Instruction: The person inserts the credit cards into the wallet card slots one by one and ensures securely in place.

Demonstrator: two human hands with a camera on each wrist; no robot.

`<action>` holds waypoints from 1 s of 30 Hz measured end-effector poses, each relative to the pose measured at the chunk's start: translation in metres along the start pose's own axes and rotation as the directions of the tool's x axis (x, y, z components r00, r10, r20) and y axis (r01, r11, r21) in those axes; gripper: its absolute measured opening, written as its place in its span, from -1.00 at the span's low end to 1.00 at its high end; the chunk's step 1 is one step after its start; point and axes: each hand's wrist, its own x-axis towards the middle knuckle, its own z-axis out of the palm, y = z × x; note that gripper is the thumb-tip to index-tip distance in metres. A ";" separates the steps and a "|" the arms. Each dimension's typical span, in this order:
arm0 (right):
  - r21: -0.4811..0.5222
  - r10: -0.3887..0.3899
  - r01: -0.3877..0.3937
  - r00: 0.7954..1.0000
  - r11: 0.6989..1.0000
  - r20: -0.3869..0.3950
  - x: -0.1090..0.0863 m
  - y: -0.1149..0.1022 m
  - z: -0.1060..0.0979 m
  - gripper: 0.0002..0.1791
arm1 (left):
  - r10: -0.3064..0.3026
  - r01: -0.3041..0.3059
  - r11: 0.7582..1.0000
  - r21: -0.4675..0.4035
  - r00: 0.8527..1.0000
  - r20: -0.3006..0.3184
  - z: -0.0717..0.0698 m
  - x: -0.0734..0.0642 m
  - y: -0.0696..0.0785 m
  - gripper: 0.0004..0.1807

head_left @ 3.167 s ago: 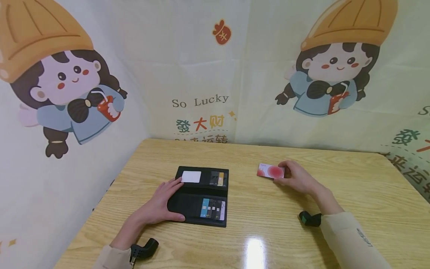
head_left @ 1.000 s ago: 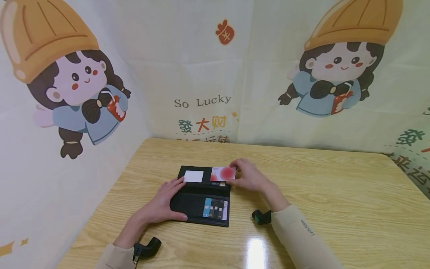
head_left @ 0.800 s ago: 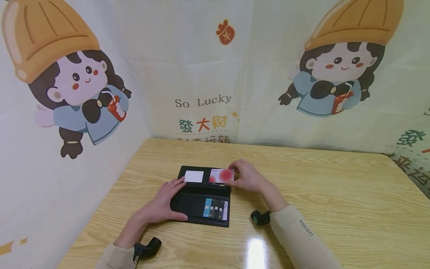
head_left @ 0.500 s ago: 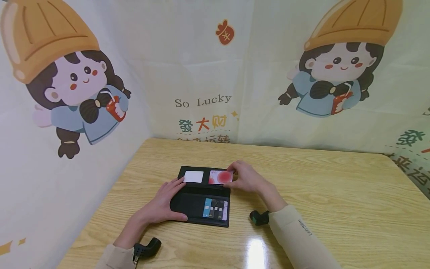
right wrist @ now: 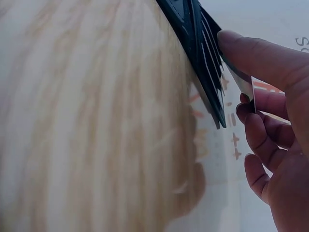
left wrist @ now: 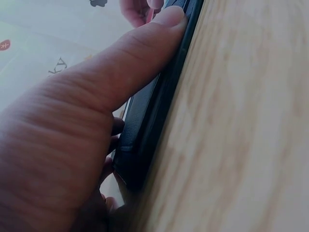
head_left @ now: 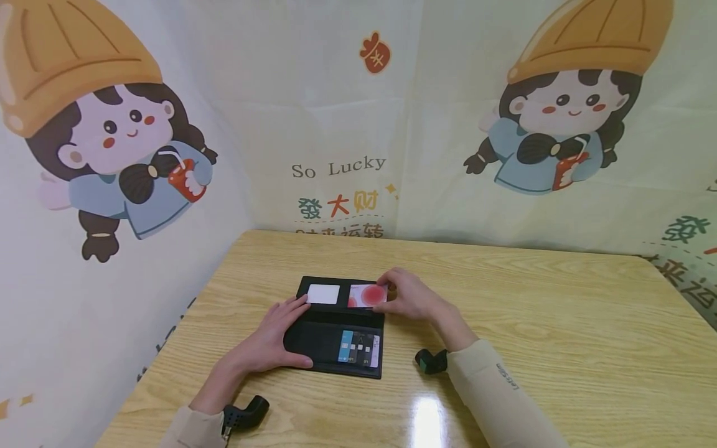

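A black wallet (head_left: 316,345) lies unfolded flat on the table. My left hand (head_left: 263,342) rests across its left side, thumb on the near flap and fingertips at the far flap by a white card (head_left: 323,294). Between thumb and fingers my right hand (head_left: 411,295) pinches the right end of a pink card with a red circle (head_left: 366,295), which is at the far flap's right slots. The cards under it are now hidden. In the right wrist view the pinched card (right wrist: 245,86) looks slightly bent beside the wallet's layered edge (right wrist: 205,63).
Several overlapping cards (head_left: 358,348) sit in the near flap's right slots. The wooden table (head_left: 532,311) extends to the right and toward the back, where a printed cloth (head_left: 437,186) hangs. A wrist camera sits on each forearm.
My right hand has carried the pink card leftward from the bare table to the wallet's far right slots, then slid it slightly nearer and left. My left hand has stayed on the wallet.
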 end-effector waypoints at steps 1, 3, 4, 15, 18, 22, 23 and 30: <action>-0.005 -0.002 0.002 1.000 1.000 0.001 0.001 -0.001 0.001 -0.47 | 0.001 -0.001 1.000 -0.001 1.000 0.000 0.000 0.000 0.000 0.23; -0.021 -0.012 0.012 1.000 1.000 0.003 0.002 -0.002 0.004 -0.47 | 0.006 -0.006 1.000 0.002 1.000 -0.001 0.000 0.000 0.000 0.23; -0.028 -0.014 0.014 1.000 1.000 0.005 0.003 -0.003 0.005 -0.46 | 0.009 -0.009 1.000 0.005 1.000 0.000 0.000 0.000 0.000 0.23; -0.052 0.028 -0.028 1.000 0.998 -0.003 -0.001 0.002 0.004 -0.33 | 0.014 -0.014 1.000 0.005 1.000 -0.006 0.001 0.000 0.000 0.24; -0.026 0.026 -0.026 1.000 0.999 -0.004 -0.004 0.005 0.001 -0.36 | 0.011 -0.011 1.000 0.007 1.000 -0.005 0.000 -0.001 -0.001 0.23; -0.012 -0.016 0.016 1.000 1.000 0.004 -0.005 0.008 -0.001 -0.41 | 0.014 -0.014 1.000 0.016 1.000 -0.003 0.000 -0.001 -0.001 0.23; -0.013 -0.024 0.024 1.000 1.000 0.003 -0.005 0.008 -0.001 -0.42 | 0.016 -0.016 1.000 0.017 1.000 -0.003 0.000 -0.001 -0.001 0.23; -0.035 -0.031 0.031 0.999 0.999 -0.013 -0.004 0.005 0.001 -0.44 | 0.006 -0.006 1.000 0.016 1.000 0.001 0.000 -0.001 0.000 0.23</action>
